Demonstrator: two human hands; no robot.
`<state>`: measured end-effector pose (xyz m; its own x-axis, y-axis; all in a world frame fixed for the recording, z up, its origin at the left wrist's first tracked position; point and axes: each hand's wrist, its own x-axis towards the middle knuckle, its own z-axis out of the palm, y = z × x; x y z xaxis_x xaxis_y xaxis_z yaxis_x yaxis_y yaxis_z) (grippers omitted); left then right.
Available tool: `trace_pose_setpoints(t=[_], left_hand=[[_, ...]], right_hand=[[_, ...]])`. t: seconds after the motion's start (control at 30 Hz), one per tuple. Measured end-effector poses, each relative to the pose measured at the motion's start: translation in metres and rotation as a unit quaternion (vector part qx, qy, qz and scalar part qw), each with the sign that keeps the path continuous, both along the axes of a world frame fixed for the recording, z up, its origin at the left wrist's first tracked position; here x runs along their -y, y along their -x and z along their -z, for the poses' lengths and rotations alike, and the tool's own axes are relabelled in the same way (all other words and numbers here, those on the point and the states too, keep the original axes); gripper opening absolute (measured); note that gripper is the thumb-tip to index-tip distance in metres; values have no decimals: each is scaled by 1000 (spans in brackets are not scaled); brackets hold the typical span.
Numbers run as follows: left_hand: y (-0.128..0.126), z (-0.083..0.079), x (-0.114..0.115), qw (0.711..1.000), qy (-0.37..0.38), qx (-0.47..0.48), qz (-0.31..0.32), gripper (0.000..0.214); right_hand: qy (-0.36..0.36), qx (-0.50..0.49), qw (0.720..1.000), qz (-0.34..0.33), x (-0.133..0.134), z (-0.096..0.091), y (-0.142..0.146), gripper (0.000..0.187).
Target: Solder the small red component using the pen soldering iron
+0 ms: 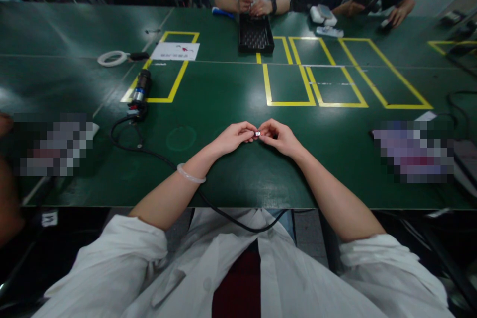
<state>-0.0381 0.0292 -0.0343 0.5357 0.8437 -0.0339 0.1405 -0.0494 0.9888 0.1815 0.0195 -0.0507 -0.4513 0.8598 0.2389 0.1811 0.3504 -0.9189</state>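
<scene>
Both my hands meet over the green table (238,179), near its front edge. My left hand (238,136) pinches one side of a small white and red piece (258,133). From the other side, my right hand (278,136) pinches the same piece between thumb and fingers. Much of it is hidden by the fingertips, and it is too small for me to tell its kind. A black cable (160,156) runs beneath my left forearm and hangs over the table edge in front of me.
To the left lies a black electric screwdriver (140,87) with its cable, beyond it a coiled white cable (112,58) and a printed sheet (176,51). Yellow tape outlines (290,104) mark the table. Opposite, a person sits behind a black tray (256,49); another handles a dark object.
</scene>
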Motion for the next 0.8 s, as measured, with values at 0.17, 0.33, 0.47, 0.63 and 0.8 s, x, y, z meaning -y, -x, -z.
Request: trace_pose_setpoints(t=[0.17, 0.33, 0.47, 0.63, 0.8], left_hand=[[-2, 0, 1, 1000, 0, -2, -4, 29], [-4, -2, 5, 999, -14, -22, -20, 33], [-5, -1, 6, 997, -63, -32, -37, 29], [-7, -1, 6, 995, -86, -26, -30, 27], [-8, -1, 7, 997, -70, -11, -44, 32]], right_hand=[[-8, 7, 1000, 8, 0, 0, 1, 26], [-18, 9, 1000, 5, 2, 0, 4, 24], [17, -26, 999, 20, 2, 1, 5, 33], [25, -5, 999, 28, 1, -1, 4, 30], [-4, 8, 999, 39, 2, -4, 3, 26]])
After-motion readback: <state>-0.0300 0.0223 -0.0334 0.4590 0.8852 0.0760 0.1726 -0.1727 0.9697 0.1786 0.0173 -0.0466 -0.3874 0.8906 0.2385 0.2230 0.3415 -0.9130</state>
